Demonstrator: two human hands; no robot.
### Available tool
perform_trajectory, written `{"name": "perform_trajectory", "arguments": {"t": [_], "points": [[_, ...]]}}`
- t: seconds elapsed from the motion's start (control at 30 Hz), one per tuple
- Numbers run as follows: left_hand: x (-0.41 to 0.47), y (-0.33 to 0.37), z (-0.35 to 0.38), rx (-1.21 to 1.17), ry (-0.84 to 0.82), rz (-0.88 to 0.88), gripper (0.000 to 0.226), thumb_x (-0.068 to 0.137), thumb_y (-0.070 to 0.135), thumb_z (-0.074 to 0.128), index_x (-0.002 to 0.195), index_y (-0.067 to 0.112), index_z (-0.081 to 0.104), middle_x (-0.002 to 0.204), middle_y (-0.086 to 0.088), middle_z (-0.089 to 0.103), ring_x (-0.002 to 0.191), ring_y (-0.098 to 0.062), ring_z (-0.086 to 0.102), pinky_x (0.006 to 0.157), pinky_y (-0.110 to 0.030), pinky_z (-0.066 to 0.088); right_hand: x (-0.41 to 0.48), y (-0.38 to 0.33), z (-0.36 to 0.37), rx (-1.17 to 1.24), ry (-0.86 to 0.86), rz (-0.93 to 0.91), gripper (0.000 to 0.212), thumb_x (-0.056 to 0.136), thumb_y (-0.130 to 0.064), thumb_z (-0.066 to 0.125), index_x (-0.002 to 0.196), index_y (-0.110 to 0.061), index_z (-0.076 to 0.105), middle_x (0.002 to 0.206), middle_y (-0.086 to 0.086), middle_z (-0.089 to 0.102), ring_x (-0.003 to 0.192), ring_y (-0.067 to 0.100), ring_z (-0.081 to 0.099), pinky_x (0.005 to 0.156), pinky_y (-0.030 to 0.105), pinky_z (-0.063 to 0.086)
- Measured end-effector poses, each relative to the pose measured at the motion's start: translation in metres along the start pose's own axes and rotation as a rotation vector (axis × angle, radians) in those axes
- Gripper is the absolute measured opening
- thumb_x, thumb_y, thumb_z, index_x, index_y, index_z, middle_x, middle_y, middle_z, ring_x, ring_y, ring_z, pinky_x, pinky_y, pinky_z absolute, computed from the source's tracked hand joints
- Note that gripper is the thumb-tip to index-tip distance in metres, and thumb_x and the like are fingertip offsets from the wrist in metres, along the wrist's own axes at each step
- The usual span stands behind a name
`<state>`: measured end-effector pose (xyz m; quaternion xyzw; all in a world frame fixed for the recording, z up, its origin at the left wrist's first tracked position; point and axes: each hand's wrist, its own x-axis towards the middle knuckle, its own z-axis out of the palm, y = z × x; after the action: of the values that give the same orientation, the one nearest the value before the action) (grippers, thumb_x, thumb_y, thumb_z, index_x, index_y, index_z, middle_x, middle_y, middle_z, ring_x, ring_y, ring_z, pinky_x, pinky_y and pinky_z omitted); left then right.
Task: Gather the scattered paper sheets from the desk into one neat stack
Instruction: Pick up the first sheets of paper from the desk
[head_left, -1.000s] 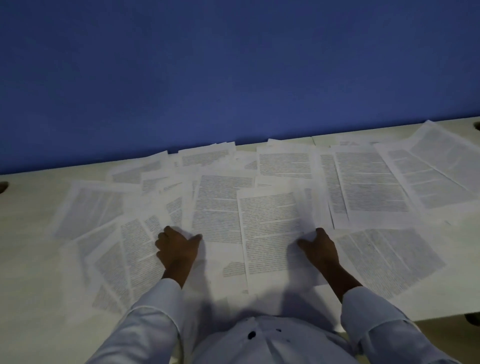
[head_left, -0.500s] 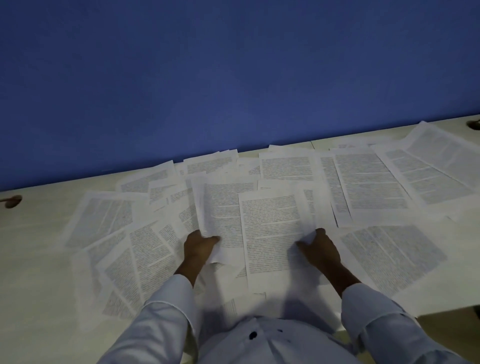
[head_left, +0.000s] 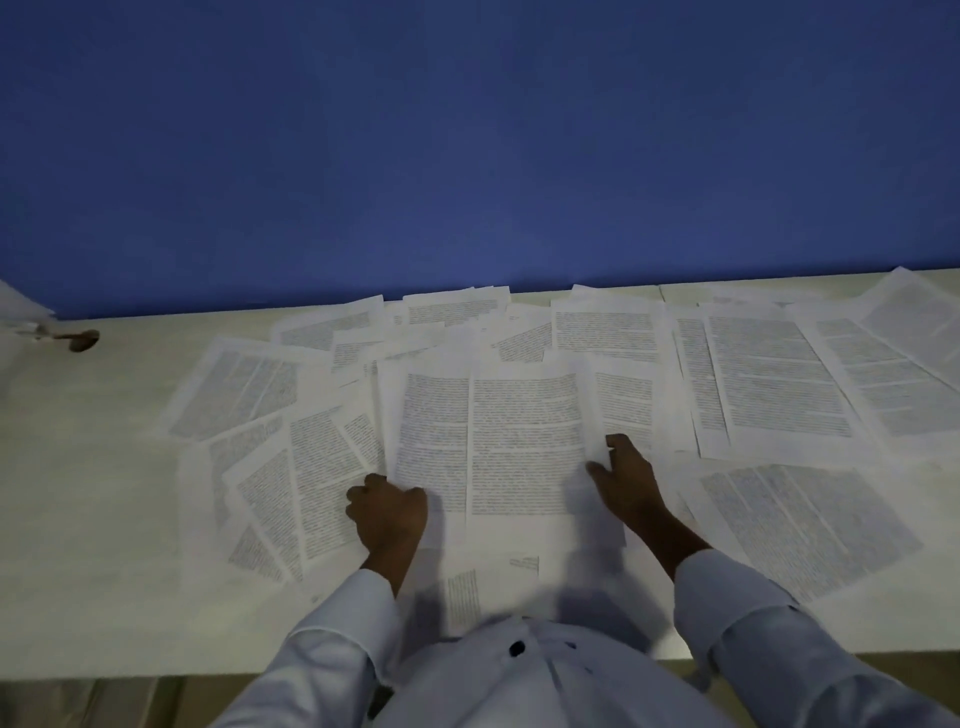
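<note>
Many printed paper sheets lie scattered and overlapping across the pale desk (head_left: 93, 545). My left hand (head_left: 387, 512) has its fingers curled and grips the lower left corner of a text sheet (head_left: 434, 431). That sheet lies tucked under the left edge of the central sheet (head_left: 524, 447). My right hand (head_left: 626, 483) holds the central sheet's right edge, with the thumb on top and the fingers curled at the overlap with another sheet (head_left: 623, 405). More sheets spread to the left (head_left: 311, 493) and to the right (head_left: 779, 384).
A blue wall (head_left: 467, 156) rises right behind the desk. A brown cable hole (head_left: 83, 340) sits at the far left of the desk. The desk's front edge (head_left: 130, 673) runs close to my body. A large sheet (head_left: 810, 525) lies at the near right.
My left hand has moved right, taken hold of a sheet and drawn it against the central sheet. My right hand has stayed at that sheet's right edge.
</note>
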<state>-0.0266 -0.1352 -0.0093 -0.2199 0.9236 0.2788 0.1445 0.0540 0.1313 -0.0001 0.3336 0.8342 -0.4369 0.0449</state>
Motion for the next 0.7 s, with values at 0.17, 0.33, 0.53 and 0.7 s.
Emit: {"name": "perform_trajectory", "arguments": {"t": [0.17, 0.33, 0.53, 0.7], "points": [[0.011, 0.017, -0.009, -0.117, -0.055, -0.161, 0.094, 0.076, 0.031, 0.080, 0.141, -0.005, 0.022, 0.142, -0.028, 0.035, 0.130, -0.042, 0.039, 0.103, -0.048, 0.040, 0.011, -0.011, 0.021, -0.137, -0.152, 0.012, 0.052, 0.088, -0.027, 0.068, 0.129, -0.007, 0.042, 0.129, 0.013, 0.057, 0.117, 0.033, 0.056, 0.097, 0.042, 0.047], [0.042, 0.014, -0.006, -0.286, -0.189, -0.230, 0.110, 0.068, 0.038, 0.085, 0.147, -0.007, 0.023, 0.142, -0.022, 0.047, 0.123, -0.035, 0.054, 0.100, -0.041, 0.049, 0.018, -0.011, 0.028, -0.258, -0.195, 0.004, 0.069, 0.082, -0.036, 0.072, 0.133, -0.008, 0.034, 0.132, 0.012, 0.052, 0.118, 0.032, 0.055, 0.098, 0.046, 0.048], [0.046, 0.004, 0.000, -0.555, -0.332, -0.159, 0.054, 0.065, 0.029, 0.086, 0.111, 0.005, 0.070, 0.109, -0.008, 0.071, 0.097, -0.030, 0.068, 0.092, -0.043, 0.055, 0.023, -0.009, 0.028, -0.259, -0.207, 0.019, 0.070, 0.083, -0.037, 0.072, 0.133, -0.009, 0.033, 0.134, 0.010, 0.051, 0.120, 0.031, 0.054, 0.097, 0.043, 0.048], [0.030, 0.004, -0.008, -0.253, -0.121, -0.003, 0.029, 0.084, 0.025, 0.069, 0.102, 0.002, 0.066, 0.099, -0.009, 0.065, 0.101, -0.033, 0.063, 0.079, -0.032, 0.051, 0.025, -0.004, 0.025, -0.156, -0.210, 0.021, 0.062, 0.083, -0.037, 0.072, 0.127, -0.012, 0.038, 0.127, 0.008, 0.057, 0.113, 0.026, 0.057, 0.093, 0.040, 0.048]]}}
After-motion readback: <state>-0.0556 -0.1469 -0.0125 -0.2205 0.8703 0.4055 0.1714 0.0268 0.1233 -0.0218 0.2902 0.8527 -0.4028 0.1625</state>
